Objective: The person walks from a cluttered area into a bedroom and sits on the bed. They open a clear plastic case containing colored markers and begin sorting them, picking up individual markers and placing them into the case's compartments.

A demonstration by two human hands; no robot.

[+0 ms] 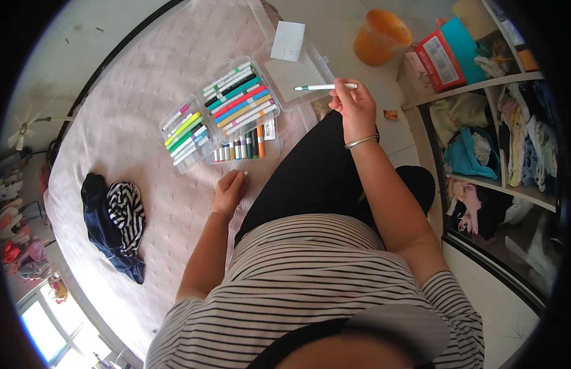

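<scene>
In my right hand (352, 101) is a white marker (320, 86) with a green tip end pointing left, held by its rear over the opened clear plastic lid (320, 69) of a marker case. My left hand (230, 189) is closed near the bed's edge, with a small white thing, perhaps a cap, poking out by the fingertips. Beyond it, a clear plastic case (207, 152) holds colored markers (241, 104) in several sections, some lying flat, others showing only their ends. A white sheet or card (288, 41) rests on the lid's far edge.
The case lies on a pink quilted bed cover (165, 198). Dark and striped clothing (114, 226) is bunched at the left. An orange bin (380, 39) stands on the tiled floor, beside shelves (474, 87) filled with clothes and a red box (440, 62).
</scene>
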